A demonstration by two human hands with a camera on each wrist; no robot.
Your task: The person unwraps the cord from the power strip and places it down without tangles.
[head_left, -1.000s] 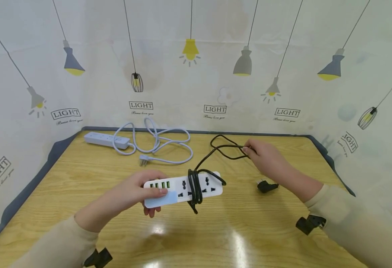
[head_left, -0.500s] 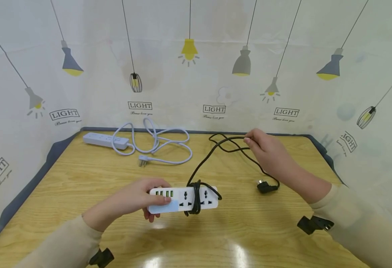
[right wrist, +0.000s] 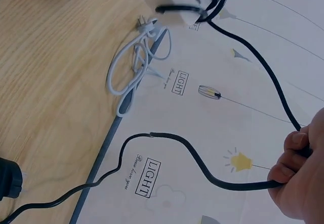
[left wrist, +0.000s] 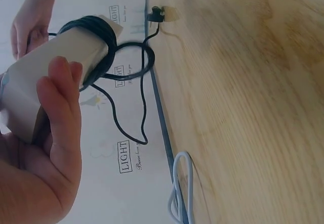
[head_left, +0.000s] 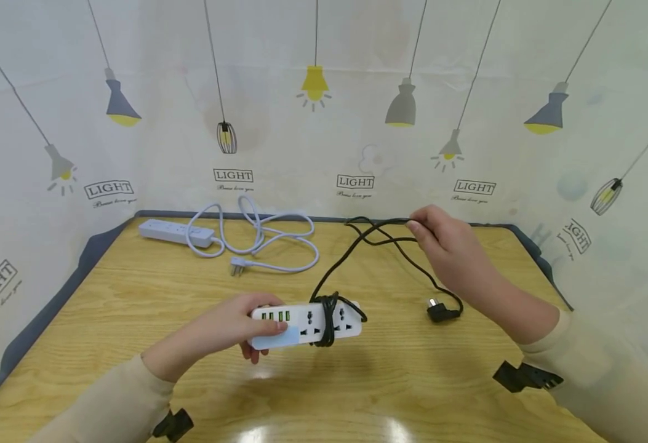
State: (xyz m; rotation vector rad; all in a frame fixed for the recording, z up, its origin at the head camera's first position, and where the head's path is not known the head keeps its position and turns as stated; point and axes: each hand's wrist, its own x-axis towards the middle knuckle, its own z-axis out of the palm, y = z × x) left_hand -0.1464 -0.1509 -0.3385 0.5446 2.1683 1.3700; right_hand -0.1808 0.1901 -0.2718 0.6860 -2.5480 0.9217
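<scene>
My left hand point(head_left: 246, 323) grips the left end of a white power strip point(head_left: 293, 335), its thumb on the pale blue label beside the green USB ports. Several turns of black cord point(head_left: 328, 320) wrap round the strip's socket half. In the left wrist view, fingers curl under the strip point(left wrist: 30, 77), which is held above the table. My right hand point(head_left: 445, 246) pinches the black cord at the back right, and the cord rises to it from the strip. Past that hand the cord loops and runs down to a black plug point(head_left: 441, 311) on the table, prongs up.
A second, pale lavender power strip point(head_left: 174, 232) lies at the back left of the wooden table point(head_left: 191, 381). Its loosely looped cord point(head_left: 296, 269) spreads to the right, ending in a plug point(head_left: 238, 264). A lamp-print curtain point(head_left: 279, 141) encloses the table's back and sides.
The left hand and strip have moved slightly toward me and right, and the strip has turned. The right hand has risen slightly with the cord; the cord windings now sit tighter together.
</scene>
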